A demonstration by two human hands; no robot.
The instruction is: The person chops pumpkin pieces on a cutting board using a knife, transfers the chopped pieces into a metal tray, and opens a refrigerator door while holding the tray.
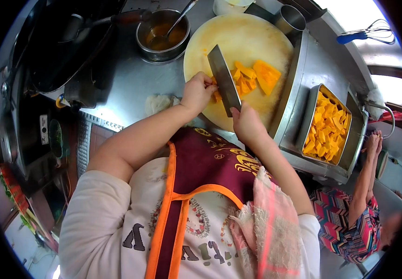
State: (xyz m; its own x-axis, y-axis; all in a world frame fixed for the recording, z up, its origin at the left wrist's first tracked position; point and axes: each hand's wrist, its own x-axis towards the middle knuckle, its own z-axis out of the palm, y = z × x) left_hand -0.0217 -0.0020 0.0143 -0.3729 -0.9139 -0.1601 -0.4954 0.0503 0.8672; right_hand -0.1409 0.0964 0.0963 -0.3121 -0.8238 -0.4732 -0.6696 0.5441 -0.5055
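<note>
My right hand (249, 122) grips a cleaver (224, 78) by its handle. Its wide steel blade stands over the round, yellowed cutting board (218, 35). On the blade's left side, my left hand (198, 91) pinches a piece of orange pumpkin flesh (216, 95) close to the steel; that piece is partly hidden by my fingers and the blade. Cut pumpkin pieces (245, 83) are heaped to the right of the blade. Beside them lies a larger pumpkin slab (267, 76).
A metal pan of cut pumpkin (327, 127) stands at the right. Behind the board are a steel bowl with brown liquid and a ladle (162, 33) and a metal cup (290, 20). A whisk (366, 34) lies far right. A dark wok (72, 45) is left; another person (350, 216) is at lower right.
</note>
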